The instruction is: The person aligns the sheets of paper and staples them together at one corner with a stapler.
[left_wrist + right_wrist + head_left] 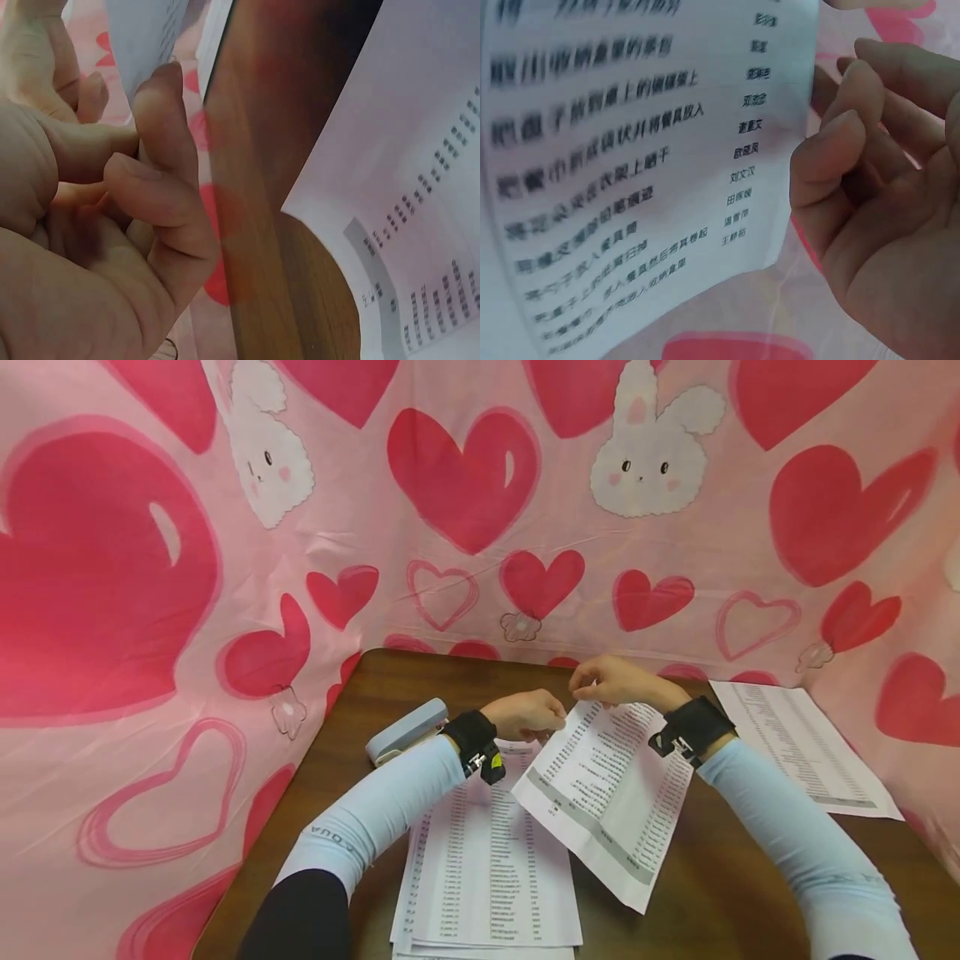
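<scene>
My left hand pinches the near corner of a printed sheet between thumb and forefinger, its other fingers curled. The sheet is lifted at an angle, its lower end bending over the table. Beside the sheet's far edge, my right hand has loosely bent fingers; in the right wrist view its thumb overlaps the paper's edge, with nothing seen pinched. Below the left hand lies a stack of printed sheets, slightly fanned at the left and bottom edges.
A light blue stapler sits on the brown table left of the stack. Another printed sheet lies at the right, by the table's far edge. A pink cloth with hearts and rabbits hangs behind and along the sides.
</scene>
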Motion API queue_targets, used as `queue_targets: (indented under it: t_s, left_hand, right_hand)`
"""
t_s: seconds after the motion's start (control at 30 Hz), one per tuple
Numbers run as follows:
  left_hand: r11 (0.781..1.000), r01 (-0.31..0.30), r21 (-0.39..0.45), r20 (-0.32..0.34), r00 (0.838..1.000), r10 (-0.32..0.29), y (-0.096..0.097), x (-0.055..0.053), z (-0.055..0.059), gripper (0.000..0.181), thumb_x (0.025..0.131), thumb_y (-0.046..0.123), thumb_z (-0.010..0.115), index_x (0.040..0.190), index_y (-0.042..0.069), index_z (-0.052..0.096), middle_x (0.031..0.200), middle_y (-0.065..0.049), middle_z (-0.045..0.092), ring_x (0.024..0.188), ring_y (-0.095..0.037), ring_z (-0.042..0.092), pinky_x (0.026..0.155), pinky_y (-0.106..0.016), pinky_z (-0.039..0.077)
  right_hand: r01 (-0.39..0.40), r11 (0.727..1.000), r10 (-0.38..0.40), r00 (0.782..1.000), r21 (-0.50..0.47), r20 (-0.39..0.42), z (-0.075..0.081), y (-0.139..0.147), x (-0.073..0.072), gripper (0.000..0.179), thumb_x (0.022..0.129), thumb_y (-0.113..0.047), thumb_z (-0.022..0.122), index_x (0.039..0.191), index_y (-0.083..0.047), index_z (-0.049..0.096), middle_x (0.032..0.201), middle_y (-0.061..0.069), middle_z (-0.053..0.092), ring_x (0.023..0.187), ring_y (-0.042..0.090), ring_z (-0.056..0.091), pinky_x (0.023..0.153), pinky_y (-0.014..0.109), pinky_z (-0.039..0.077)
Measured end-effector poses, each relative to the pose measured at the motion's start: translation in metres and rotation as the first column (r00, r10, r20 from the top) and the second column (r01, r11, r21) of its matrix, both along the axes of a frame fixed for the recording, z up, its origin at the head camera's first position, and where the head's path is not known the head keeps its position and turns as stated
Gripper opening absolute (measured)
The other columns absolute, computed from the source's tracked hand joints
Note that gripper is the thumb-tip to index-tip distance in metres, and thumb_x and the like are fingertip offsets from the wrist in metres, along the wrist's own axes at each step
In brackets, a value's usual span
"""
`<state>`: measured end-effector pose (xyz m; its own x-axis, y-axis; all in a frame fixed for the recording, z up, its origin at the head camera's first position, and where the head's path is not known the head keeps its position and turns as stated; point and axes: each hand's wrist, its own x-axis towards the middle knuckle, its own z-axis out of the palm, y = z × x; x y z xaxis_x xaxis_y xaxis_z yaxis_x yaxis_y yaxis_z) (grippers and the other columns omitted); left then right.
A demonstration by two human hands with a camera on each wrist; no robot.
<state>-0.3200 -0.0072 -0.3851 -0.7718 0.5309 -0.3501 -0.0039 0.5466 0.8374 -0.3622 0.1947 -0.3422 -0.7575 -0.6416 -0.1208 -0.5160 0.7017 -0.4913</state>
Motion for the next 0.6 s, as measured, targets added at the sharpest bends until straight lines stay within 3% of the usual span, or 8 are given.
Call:
queue_targets:
  t_s: [0.13,0.33,0.6]
  left_hand:
    - [0.999,0.043,0.002,0.002,0.999,-0.043,-0.008,-0.001,0.004,0.019,0.097,0.011,0.055,0.085,0.009,0.069,0.075,-0.008,0.053,0.058,-0.018,0.042,0.050,-0.026,0.029]
    - [0.998,0.045,-0.045,0.015,0.999,-0.044,-0.013,-0.002,0.006,0.016,0.097,0.013,0.057,0.088,0.009,0.070,0.077,-0.003,0.057,0.067,-0.020,0.050,0.056,-0.027,0.035]
    - [0.994,0.095,-0.059,0.059,0.994,-0.092,-0.021,-0.002,0.003,0.016,0.098,0.016,0.057,0.090,0.010,0.070,0.080,-0.002,0.062,0.067,-0.016,0.054,0.057,-0.026,0.036]
  right_hand:
    - [-0.059,0.995,0.056,0.998,0.075,0.042,0.001,-0.007,0.000,0.020,0.091,-0.020,0.068,0.109,-0.012,0.070,0.097,0.006,0.067,0.060,0.018,0.057,0.056,0.027,0.050]
    - [-0.142,0.969,0.120,0.986,0.204,0.113,0.004,-0.015,0.005,0.020,0.089,-0.023,0.071,0.108,-0.016,0.072,0.096,0.002,0.069,0.067,0.018,0.062,0.060,0.024,0.052]
    - [-0.267,0.941,0.229,0.955,0.208,0.189,0.005,-0.024,0.001,0.006,0.091,-0.015,0.069,0.093,-0.015,0.074,0.083,0.000,0.066,0.062,0.015,0.057,0.055,0.022,0.046]
